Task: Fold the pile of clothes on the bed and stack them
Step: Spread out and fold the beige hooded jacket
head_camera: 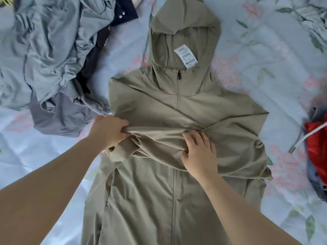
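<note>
Hands both on one olive hooded jacket (194,106), spread front-up on the floral bed sheet (265,50), zip done up to the neck. Left hand (109,129): fingers curled tight round a bunched fold of the jacket's sleeve (159,138), which lies crosswise over the chest. Firm hold, cloth gathered inside the fist. Right hand (200,152): fingers spread and near straight, palm down on the same sleeve, pressing it to the chest. Thumb sits at a crease; cannot tell if it pinches.

Sleeve runs taut between the two hands. Its cuff (117,153) hangs just below the left hand's grip, touching the jacket body. Jacket hem runs on below both wrists, out of frame. Beyond the grip, away from the person: zip pull (179,75), then the hood (184,29) laid flat and open, white label (185,56) showing inside it.

Outboard of the left hand: unfolded pile of grey-green clothes (53,46), with a plain grey garment (58,119) at its near edge, just beside the left hand's knuckles, apart from them. Dark garment (99,50) tucked under the pile edge. Well outboard of the right hand, at the frame edge: red garment (316,149) with a white cord (309,137) across it.
</note>
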